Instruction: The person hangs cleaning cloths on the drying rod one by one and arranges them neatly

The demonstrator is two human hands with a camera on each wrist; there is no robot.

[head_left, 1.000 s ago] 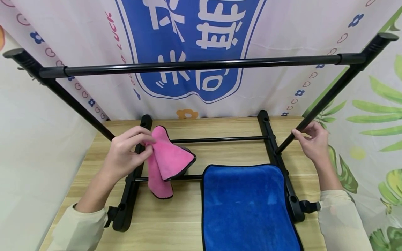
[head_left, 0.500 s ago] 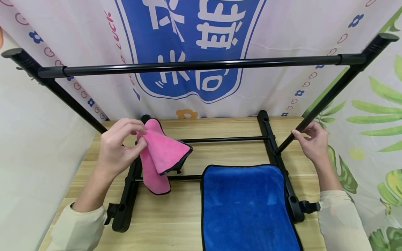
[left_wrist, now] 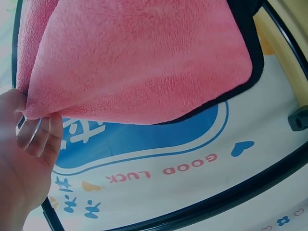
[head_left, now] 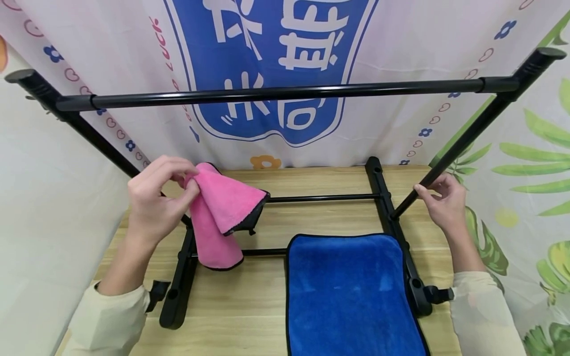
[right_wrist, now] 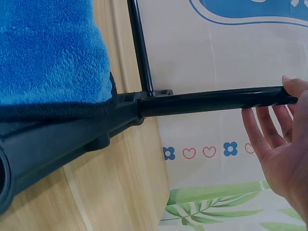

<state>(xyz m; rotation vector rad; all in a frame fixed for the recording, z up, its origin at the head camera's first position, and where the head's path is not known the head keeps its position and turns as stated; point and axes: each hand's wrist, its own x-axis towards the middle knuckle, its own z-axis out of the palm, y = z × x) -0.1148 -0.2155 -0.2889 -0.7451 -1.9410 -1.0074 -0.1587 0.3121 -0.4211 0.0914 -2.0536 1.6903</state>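
Note:
A pink towel with black edging dangles from my left hand, pinched between thumb and fingers beside the rack's left post. The left wrist view shows the pink towel bunched at the fingertips, its rest draping away. On the other side, my right hand grips the right upright of a black metal rack low down. In the right wrist view the thumb and fingers of the right hand hold that black post. A blue towel with black edging lies spread over the rack's front lower bar.
The rack's base has a left foot, a right foot and thin cross bars. It stands on a wooden tabletop. Behind hangs a printed curtain, with a leaf-patterned cloth at the right.
My left hand has moved left and upward, carrying the pink towel with it towards the left post. The right hand, the rack and the blue towel have stayed in place.

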